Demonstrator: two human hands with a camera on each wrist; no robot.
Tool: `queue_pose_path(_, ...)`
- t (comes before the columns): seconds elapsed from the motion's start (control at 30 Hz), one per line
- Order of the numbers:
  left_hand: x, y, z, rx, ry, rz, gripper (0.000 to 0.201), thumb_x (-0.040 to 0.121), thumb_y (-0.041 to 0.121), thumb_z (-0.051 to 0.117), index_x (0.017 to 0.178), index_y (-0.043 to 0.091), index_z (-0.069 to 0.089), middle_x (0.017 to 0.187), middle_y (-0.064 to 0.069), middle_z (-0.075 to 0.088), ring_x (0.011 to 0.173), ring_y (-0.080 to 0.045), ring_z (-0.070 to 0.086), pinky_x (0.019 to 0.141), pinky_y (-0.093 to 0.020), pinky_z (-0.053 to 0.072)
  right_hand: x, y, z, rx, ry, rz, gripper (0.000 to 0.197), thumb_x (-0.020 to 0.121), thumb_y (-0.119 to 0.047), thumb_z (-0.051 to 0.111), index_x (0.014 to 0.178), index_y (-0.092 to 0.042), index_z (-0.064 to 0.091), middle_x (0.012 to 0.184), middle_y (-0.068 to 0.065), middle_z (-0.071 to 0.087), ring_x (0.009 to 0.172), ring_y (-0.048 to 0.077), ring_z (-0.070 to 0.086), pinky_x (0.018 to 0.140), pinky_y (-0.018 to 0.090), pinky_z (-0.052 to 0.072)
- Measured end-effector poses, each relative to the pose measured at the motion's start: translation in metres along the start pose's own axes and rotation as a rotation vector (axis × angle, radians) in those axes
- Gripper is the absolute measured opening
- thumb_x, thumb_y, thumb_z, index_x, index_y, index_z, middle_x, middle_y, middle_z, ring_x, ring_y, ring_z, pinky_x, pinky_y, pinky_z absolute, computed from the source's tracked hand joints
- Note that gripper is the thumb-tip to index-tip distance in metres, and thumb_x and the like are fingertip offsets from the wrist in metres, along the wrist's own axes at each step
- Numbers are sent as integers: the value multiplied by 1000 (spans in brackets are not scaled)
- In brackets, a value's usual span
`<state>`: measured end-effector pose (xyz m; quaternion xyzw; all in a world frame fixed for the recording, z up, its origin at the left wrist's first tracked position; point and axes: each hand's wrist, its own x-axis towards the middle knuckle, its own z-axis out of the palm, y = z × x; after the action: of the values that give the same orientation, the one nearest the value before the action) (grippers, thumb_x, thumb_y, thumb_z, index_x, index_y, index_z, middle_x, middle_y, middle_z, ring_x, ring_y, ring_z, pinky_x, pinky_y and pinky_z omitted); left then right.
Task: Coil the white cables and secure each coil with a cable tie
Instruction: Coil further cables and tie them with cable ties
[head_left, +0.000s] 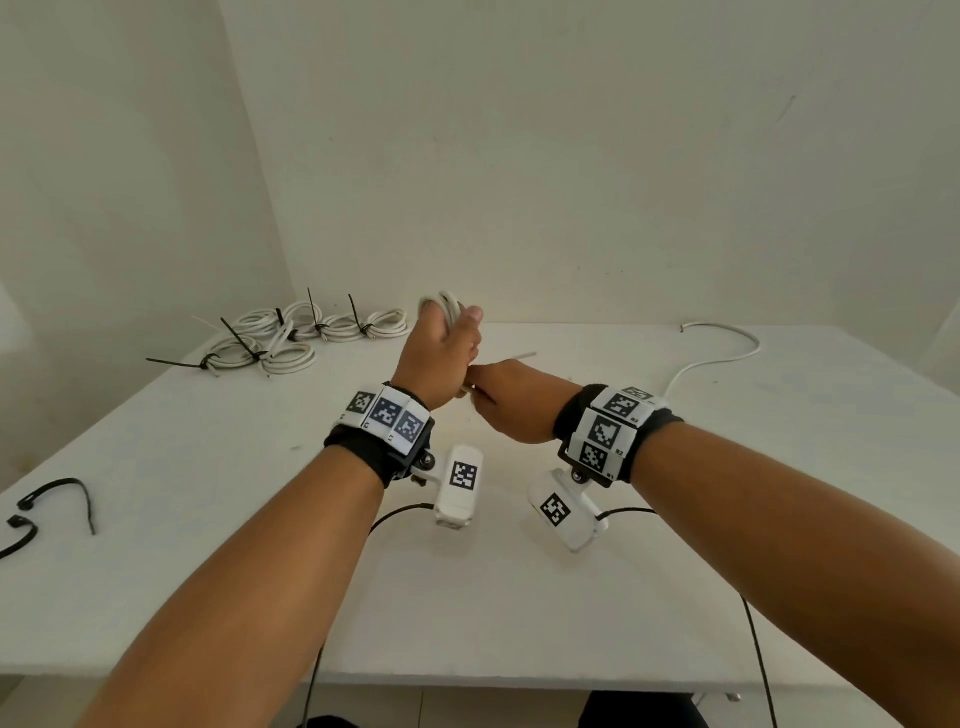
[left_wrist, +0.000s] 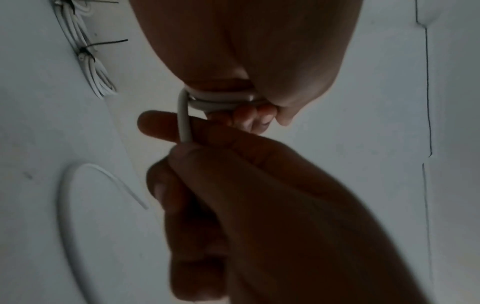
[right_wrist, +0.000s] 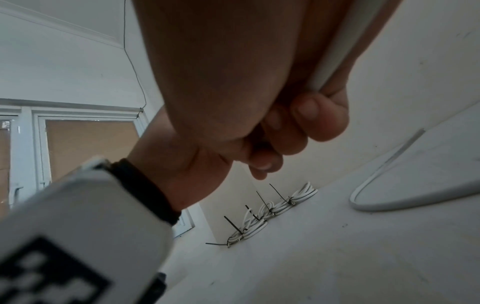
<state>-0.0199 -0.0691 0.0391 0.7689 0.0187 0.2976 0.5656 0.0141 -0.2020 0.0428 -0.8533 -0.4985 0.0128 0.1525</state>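
With the left hand (head_left: 441, 358) clamped on the coil (head_left: 445, 307) above the table (head_left: 675, 597) and the right hand (head_left: 511, 400) pinching its tail (left_wrist: 185, 121), a slack grip risked the untied loops springing open, since no tie held them.

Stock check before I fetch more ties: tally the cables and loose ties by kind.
White cable coils, each tied: 5
White cable half-coiled in left hand, fed by right hand, tail seemingly across the table: 1
Loose black cable ties: 2
Total: 8
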Motion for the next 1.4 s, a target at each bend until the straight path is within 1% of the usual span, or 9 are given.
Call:
queue_pose_path(0.1, 0, -9, -2, 199, -25, 11, 25, 102, 27, 50, 85, 12, 38, 70, -4, 49, 56, -16, 45, 54, -30, 41, -4, -5, -2, -53, -56, 1, 32, 102, -8, 33, 121, -6, 59, 78, -10, 48, 60, 1, 43, 56, 13, 30)
queue_pose_path(0.27, 3, -19, -8, 409, -180, -16, 32, 99, 37, 49, 83, 12, 38, 74, -15, 49, 58, -32, 53, 58, -45, 53, -7, -6, -6, -125, -145, -11, 33, 100, -13, 35, 119, -11, 62, 116, 4, 67, 93, 19, 61, 87, 30, 50)
queue_pose_path(0.37, 4, -22, -15, 557, -256, -25, 33, 99, 37, 48, 78, 15, 36, 78, -7, 41, 68, -24, 41, 71, -47, 45, -10, -3, -16, -165, -162, -33, 31, 101, -18, 36, 116, -18, 63, 99, -4, 63, 88, 16, 59, 82, 29, 48)
queue_pose_path(0.53, -3, -26, -22, 670, -454, -91, 39, 94, 49, 39, 74, 16, 34, 72, 1, 42, 60, -12, 39, 63, -32, 35, -17, 3, -31, -167, -156, -140, 25, 101, -22, 46, 114, -19, 67, 84, -11, 57, 77, 9, 52, 76, 26, 43)
queue_pose_path(0.67, -17, -18, -19, 441, -546, -213, 45, 106, 42, 30, 72, 14, 41, 55, 1, 47, 44, -10, 38, 48, -19, 34, -14, 16, -41, -52, -22, -165, 16, 96, -26, 60, 102, -17, 73, 79, -12, 66, 74, 7, 58, 72, 20, 43)
queue_pose_path(0.9, -33, -4, -12, 9, -591, -290, 48, 93, 58, 34, 71, 16, 35, 54, 3, 24, 48, -16, 16, 50, -30, 13, -14, 33, -48, 240, 182, -133, 14, 85, -32, 76, 88, -18, 78, 80, -8, 74, 77, 4, 68, 72, 22, 54)
queue_pose_path(1.1, -34, 3, -10, -277, -643, -236, 45, 95, 34, 43, 52, 25, 33, 47, 8, 21, 41, -8, 14, 41, -17, 17, -12, 36, -45, 438, 367, -169, 7, 84, -22, 79, 79, -22, 74, 79, -8, 72, 74, 8, 65, 69, 15, 47)
queue_pose_path(1.27, -33, 10, -11, -494, -615, -276, 44, 94, 37, 42, 67, 15, 14, 41, 10, 22, 39, -11, 7, 41, -22, 7, -13, 35, -30, 494, 521, -200, 14, 92, -22, 69, 88, -12, 77, 83, -2, 72, 71, 15, 64, 67, 21, 48)
queue_pose_path(1.4, -33, 14, -11, -651, -538, -303, 36, 93, 38, 42, 64, 18, 31, 37, 11, 25, 36, -10, 8, 36, -17, 14, -18, 30, -11, 532, 574, -197, 23, 101, -23, 54, 113, -17, 73, 101, -8, 74, 91, 6, 69, 80, 24, 53)
